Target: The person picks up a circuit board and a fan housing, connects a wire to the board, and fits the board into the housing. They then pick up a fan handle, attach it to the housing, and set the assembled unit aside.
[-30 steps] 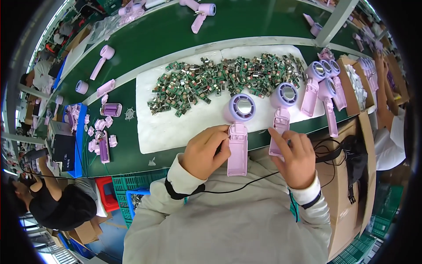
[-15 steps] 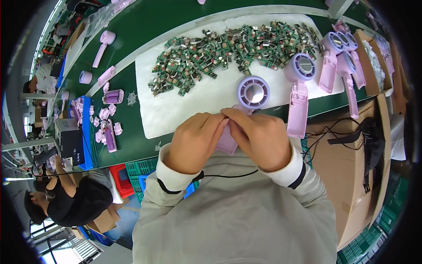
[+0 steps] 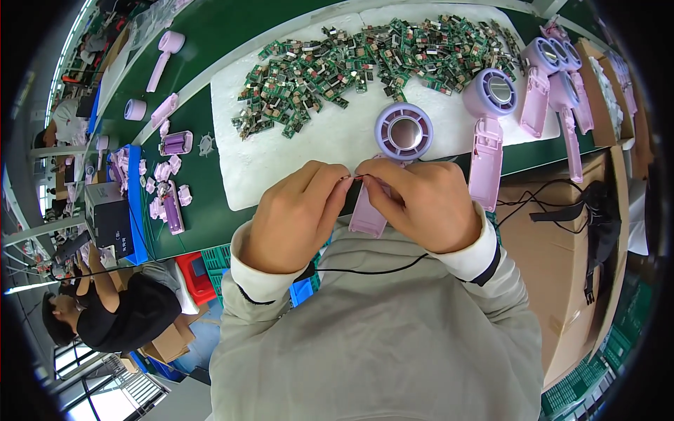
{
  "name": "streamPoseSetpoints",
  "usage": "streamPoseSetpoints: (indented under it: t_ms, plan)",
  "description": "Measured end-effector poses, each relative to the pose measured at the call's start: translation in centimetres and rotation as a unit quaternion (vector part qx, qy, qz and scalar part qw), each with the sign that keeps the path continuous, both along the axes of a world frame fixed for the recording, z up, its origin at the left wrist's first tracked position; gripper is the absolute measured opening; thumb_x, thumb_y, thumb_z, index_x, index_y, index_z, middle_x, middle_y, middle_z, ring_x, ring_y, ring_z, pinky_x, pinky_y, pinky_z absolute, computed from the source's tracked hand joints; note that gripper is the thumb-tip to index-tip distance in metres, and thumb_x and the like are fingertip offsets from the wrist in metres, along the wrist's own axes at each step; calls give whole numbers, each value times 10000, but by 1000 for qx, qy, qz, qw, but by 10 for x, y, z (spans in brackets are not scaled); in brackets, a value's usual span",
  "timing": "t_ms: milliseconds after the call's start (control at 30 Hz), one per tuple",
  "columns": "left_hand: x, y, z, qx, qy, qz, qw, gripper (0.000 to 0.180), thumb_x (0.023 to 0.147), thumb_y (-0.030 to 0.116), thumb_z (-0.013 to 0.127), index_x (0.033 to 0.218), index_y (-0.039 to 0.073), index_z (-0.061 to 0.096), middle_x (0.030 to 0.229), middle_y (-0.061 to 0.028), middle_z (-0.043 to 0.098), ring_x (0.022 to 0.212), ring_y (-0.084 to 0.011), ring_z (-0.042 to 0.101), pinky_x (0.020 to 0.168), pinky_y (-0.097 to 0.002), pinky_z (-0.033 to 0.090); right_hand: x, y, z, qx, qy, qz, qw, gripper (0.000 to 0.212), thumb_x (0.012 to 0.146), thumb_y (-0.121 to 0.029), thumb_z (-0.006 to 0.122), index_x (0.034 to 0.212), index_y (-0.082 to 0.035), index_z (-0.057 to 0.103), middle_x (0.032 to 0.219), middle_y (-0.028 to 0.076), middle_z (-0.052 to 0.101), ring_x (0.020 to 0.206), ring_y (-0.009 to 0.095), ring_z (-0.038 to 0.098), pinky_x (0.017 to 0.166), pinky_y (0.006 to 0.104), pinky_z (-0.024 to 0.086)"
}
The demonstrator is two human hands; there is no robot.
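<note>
A handheld fan point(image 3: 405, 133) with a round lilac head lies at the near edge of the white board, its open pink handle point(image 3: 368, 215) pointing towards me. Above that handle, my left hand point(image 3: 298, 217) and my right hand point(image 3: 425, 203) meet fingertip to fingertip, both pinched closed. Between the fingertips runs a short thin wire point(image 3: 357, 177), dark with a reddish part. Its ends are hidden by my fingers. Whatever lies inside the handle is mostly covered by the right hand.
Many small green circuit boards point(image 3: 309, 88) are heaped on a white foam board point(image 3: 242, 172). More fans point(image 3: 491, 95) with open handles lie to the right, beside a cardboard box point(image 3: 554, 266). Pink parts and a purple battery point(image 3: 172, 210) lie left. A co-worker point(image 3: 126, 312) sits far left.
My hands have drawn slightly apart at the fingertips, exposing the thin wire between them. More of the pink handle shows. The whole view has shifted a little.
</note>
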State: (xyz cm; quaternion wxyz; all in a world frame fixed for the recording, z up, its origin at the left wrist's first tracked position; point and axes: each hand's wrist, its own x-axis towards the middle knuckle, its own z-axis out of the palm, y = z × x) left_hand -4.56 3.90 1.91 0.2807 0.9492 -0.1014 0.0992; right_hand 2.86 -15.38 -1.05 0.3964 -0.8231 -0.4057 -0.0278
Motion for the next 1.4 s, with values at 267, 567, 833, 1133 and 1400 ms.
streamPoseSetpoints:
  t_ms: [267,567,833,1133,1400]
  plan:
    - [5,-20,10,169,11,-53,984,146,910,61,713,1047,31,673,901,-100,671,691,-264,650,601,-332,503,1,0,4,0,-26,1,1000,168,831,-117,754,987,-85,700,585,52,614,509,229,629,487,345,482]
    - [18,28,-17,35,-126,163,978,204,874,82,761,1056,33,685,896,-107,659,722,-260,646,646,-340,516,-7,-3,0,80,29,-31,996,188,812,-33,759,991,-41,702,600,50,606,506,198,605,509,318,468]
    - [25,33,-26,85,-114,186,972,209,887,48,746,1079,14,672,893,-134,672,743,-239,657,678,-348,528,-2,-4,0,120,35,15,992,157,866,4,718,1021,-5,697,685,89,649,537,210,617,531,321,478]
    - [-18,-12,-17,-510,29,177,841,158,992,8,632,1142,-41,638,964,-99,715,851,-162,697,755,-274,553,0,2,-8,179,49,21,982,161,887,6,705,1046,10,683,735,104,674,553,214,631,539,325,482]
    - [-21,-25,-24,-442,38,148,884,269,984,-43,621,1251,-55,648,1103,-124,704,992,-180,690,851,-270,553,-2,1,-5,190,73,10,979,175,890,11,708,1063,8,682,690,84,643,530,191,605,521,314,457]
